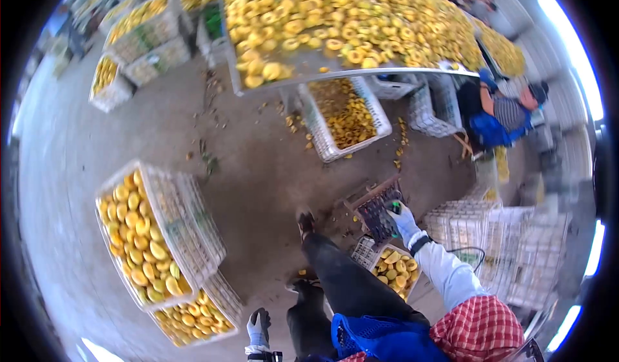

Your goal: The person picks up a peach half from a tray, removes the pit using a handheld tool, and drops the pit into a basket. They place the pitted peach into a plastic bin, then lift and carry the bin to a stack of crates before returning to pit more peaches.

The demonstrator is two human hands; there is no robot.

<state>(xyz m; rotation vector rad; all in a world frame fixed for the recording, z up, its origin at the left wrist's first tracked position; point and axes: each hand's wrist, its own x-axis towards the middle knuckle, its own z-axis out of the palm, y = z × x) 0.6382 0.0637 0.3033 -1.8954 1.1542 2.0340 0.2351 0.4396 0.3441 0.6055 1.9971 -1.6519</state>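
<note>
My right hand (pixel 404 223), in a pale glove, is closed around a small green-and-black object (pixel 394 205) whose kind I cannot make out. It is over a low dark slatted seat or stand (pixel 379 212). Below that hand stands a small crate of yellow fruit (pixel 395 273), close to my leg. Low in the view hangs my left hand (pixel 259 328), in a grey-and-white glove. Its fingers point forward, slightly apart, and I see nothing in them. Nearest to it is a lower white crate of yellow fruit (pixel 196 320).
Stacked crates (pixel 177 226) of yellow fruit stand at left. Ahead is a metal table (pixel 303 72) heaped with halved fruit, a white crate (pixel 380 125) of scraps under its edge. Several white crates (pixel 496 239) stand at right. A seated person (pixel 506 114) works by the table.
</note>
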